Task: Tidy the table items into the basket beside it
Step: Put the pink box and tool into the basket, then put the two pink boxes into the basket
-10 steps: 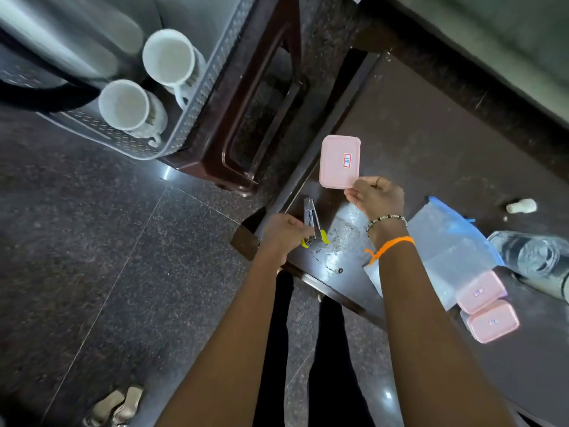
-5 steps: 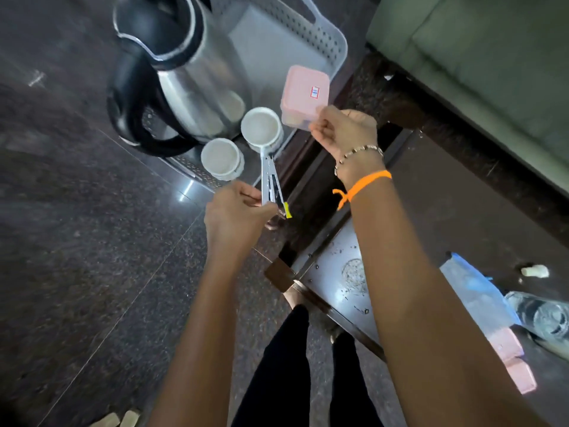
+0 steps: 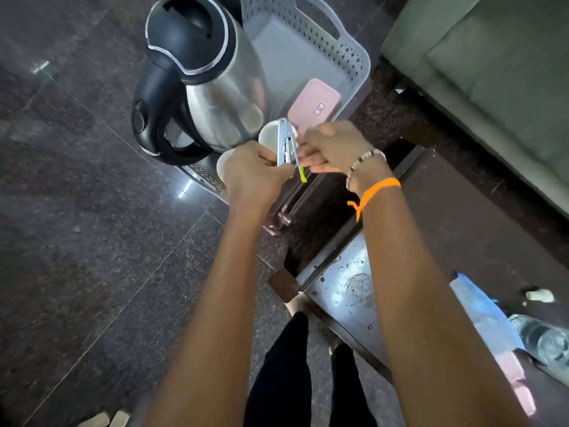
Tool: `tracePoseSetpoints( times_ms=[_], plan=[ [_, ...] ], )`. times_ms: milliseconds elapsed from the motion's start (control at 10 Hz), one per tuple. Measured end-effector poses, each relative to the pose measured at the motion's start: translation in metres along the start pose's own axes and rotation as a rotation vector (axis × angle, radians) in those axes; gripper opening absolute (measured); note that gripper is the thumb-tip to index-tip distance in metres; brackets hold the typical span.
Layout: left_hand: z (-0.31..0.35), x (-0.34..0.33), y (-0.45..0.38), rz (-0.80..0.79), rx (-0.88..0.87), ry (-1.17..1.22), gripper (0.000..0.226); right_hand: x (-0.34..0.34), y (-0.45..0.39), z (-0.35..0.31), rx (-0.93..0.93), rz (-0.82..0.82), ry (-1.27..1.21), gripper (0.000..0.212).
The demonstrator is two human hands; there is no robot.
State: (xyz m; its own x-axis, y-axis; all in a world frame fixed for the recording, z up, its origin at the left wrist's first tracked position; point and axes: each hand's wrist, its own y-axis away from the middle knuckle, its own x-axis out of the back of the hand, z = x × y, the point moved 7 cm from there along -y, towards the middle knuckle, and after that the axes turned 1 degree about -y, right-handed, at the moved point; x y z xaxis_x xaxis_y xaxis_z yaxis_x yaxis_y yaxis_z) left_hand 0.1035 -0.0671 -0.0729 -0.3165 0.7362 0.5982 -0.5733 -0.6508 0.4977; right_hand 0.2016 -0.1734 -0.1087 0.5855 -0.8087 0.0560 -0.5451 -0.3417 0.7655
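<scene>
The stapler, long axis running up-frame, hangs at centre frame over the basket (cups and kettle beneath), pinched low by the left hand; right hand's fingers touch its right edge.

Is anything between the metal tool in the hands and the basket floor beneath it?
Yes. The metal tool, held by the left hand and right hand, hangs over two white cups; bare basket floor lies beyond the pink box.
</scene>
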Motion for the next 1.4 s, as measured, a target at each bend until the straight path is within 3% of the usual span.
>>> tracePoseSetpoints(
  times_ms=[100, 200, 300, 400, 600, 700, 900, 1200, 1400],
  plan=[
    [0.011, -0.008, -0.006, -0.015, -0.054, -0.013, 0.017, -0.006, 0.015, 0.004, 0.138, -0.052, 0.164, 0.019],
    [0.018, -0.013, -0.012, -0.025, -0.088, 0.086, 0.007, 0.007, 0.003, -0.007, 0.171, 0.098, 0.151, 0.015],
    [0.019, -0.009, -0.018, 0.024, -0.104, 0.157, 0.014, 0.019, -0.025, -0.025, 0.195, 0.262, 0.184, 0.038],
    [0.015, -0.008, -0.023, 0.041, -0.108, 0.137, 0.014, 0.018, -0.059, -0.043, 0.135, 0.309, 0.242, 0.038],
    [0.004, -0.009, -0.02, 0.031, -0.06, 0.173, 0.017, 0.015, -0.088, -0.042, 0.105, 0.279, 0.012, 0.037],
    [0.005, -0.018, -0.009, 0.002, -0.066, 0.212, 0.017, 0.019, -0.06, -0.033, 0.177, 0.272, -0.097, 0.024],
    [-0.003, -0.066, 0.047, -0.124, -0.052, 0.326, 0.023, 0.047, 0.02, 0.031, 0.148, 0.29, -0.53, 0.031],
    [-0.032, -0.178, 0.148, -0.514, -0.094, 0.04, 0.021, 0.131, 0.125, 0.201, -0.102, 0.446, -0.591, 0.029],
    [-0.041, -0.24, 0.211, -0.686, -0.151, -0.165, 0.019, 0.185, 0.185, 0.308, -0.204, 0.608, -0.676, 0.027]
  ],
)
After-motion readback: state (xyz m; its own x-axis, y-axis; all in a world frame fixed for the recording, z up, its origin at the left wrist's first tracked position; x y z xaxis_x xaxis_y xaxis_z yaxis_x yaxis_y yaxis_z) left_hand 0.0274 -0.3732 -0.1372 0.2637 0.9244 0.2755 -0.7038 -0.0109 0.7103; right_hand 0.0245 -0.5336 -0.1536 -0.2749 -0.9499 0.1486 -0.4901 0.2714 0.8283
